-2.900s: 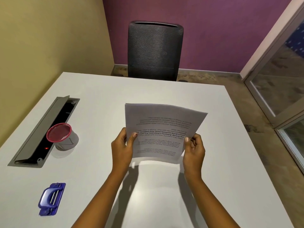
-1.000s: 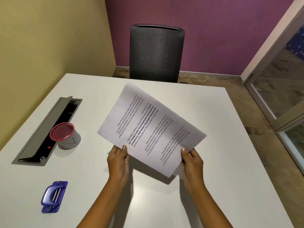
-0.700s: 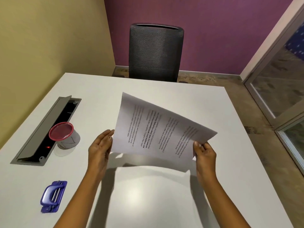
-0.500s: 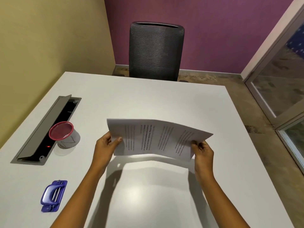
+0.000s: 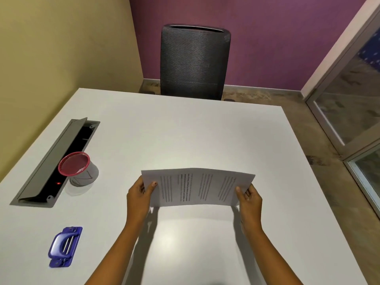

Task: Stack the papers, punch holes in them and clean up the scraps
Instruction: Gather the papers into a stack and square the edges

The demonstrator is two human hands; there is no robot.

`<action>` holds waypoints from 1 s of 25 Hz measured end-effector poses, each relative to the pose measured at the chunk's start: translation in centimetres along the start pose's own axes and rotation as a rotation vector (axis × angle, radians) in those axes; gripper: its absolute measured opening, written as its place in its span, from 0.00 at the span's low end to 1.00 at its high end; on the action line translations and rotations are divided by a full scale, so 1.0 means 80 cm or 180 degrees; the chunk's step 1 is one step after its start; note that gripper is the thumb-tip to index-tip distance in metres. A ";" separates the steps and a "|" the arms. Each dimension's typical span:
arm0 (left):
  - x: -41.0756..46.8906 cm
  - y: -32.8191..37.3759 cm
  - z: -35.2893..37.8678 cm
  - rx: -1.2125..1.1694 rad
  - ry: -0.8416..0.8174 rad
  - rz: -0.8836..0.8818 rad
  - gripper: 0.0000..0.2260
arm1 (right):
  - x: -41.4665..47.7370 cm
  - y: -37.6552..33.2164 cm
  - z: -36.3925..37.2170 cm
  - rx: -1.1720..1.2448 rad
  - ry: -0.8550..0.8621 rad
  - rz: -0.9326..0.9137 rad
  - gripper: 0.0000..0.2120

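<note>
You hold the papers over the middle of the worktop, printed side toward you. Your left hand pinches their left edge, thumb on top; your right hand pinches the right edge likewise. The blue hole punch lies near the worktop's near-left corner. A red-rimmed mesh cup stands by the left edge, beside the open cable tray.

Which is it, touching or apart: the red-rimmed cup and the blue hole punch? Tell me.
Apart. The head view shows bare white table between the red-rimmed cup and the blue hole punch.
</note>
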State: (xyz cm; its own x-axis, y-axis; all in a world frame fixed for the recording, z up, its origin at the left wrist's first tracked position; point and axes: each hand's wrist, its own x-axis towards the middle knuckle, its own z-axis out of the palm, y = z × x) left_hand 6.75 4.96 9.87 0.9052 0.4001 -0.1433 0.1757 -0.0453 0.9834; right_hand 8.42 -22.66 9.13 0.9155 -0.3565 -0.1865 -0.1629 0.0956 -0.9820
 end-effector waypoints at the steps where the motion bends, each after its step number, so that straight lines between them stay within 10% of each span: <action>1: -0.002 0.000 0.001 -0.0025 0.0035 0.0005 0.10 | 0.000 0.001 -0.001 0.0016 0.0021 0.0014 0.14; 20: -0.021 -0.001 0.002 0.0188 0.0622 -0.0040 0.14 | -0.012 0.005 -0.003 -0.0110 0.0218 -0.0056 0.07; 25: -0.027 -0.007 -0.010 -0.0300 0.1199 -0.0461 0.08 | -0.037 0.013 -0.005 -0.0241 0.0409 0.0273 0.18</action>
State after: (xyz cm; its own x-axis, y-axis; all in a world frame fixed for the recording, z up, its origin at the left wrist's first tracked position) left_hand 4.39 4.84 9.76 0.6658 0.7039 -0.2476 0.2390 0.1131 0.9644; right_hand 5.37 -21.85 8.66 0.8432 -0.4664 -0.2673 -0.2702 0.0622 -0.9608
